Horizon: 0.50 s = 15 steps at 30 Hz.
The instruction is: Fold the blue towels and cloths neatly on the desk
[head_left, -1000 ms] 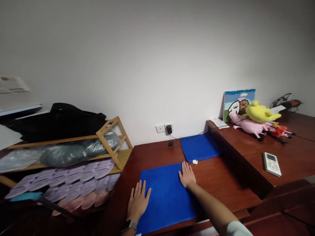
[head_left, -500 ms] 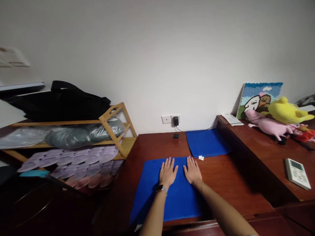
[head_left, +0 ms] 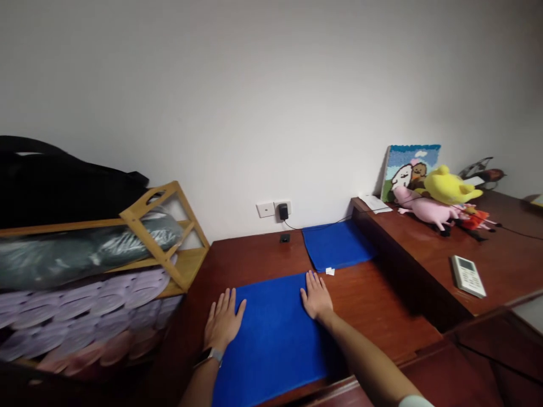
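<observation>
A blue cloth (head_left: 271, 339) lies spread flat on the reddish-brown wooden desk (head_left: 250, 260). My left hand (head_left: 224, 322), with a watch (head_left: 210, 356) on its wrist, rests palm down over the cloth's left edge, fingers stretched out. Near the far right corner of the same cloth, my right hand (head_left: 317, 297) lies flat, its fingers extended and a little apart. Neither hand grips anything. A second blue cloth (head_left: 339, 246) lies farther back to the right, a small white tag (head_left: 330, 272) at its front edge.
A black plug (head_left: 283, 212) sits in the wall socket, its cable running right. On the raised right surface are a white remote-like device (head_left: 468, 276), plush toys (head_left: 449, 186) and a dog picture (head_left: 411, 169). To the left stands a wooden rack (head_left: 169, 243) with lilac slippers (head_left: 106, 294).
My left hand has slid left from the middle of the cloth to its left edge. My right hand stays near the far right corner. The view has turned right.
</observation>
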{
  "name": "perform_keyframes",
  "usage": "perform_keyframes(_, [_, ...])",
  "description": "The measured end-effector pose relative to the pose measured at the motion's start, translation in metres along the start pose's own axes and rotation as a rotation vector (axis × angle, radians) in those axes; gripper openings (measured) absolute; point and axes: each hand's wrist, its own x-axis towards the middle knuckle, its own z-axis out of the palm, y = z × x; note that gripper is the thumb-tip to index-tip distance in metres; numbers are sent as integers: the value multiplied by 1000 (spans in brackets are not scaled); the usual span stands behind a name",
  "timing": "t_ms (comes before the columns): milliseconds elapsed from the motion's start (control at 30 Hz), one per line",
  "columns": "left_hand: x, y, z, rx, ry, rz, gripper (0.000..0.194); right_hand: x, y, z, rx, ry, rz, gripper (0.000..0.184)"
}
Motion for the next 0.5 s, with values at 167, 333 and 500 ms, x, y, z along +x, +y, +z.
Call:
perform_keyframes(167, [-6,64,-23,-53,94,149,74,-1,0,-4,16,1,-1,74])
perform_keyframes(333, [-30,181,-33,-209,-106,342,73,-3,1,-4,2,-26,-7,73])
perform_keyframes(500, [-44,159,-26,-203,-148,253,76,-2,2,2,-15,-21,0,73])
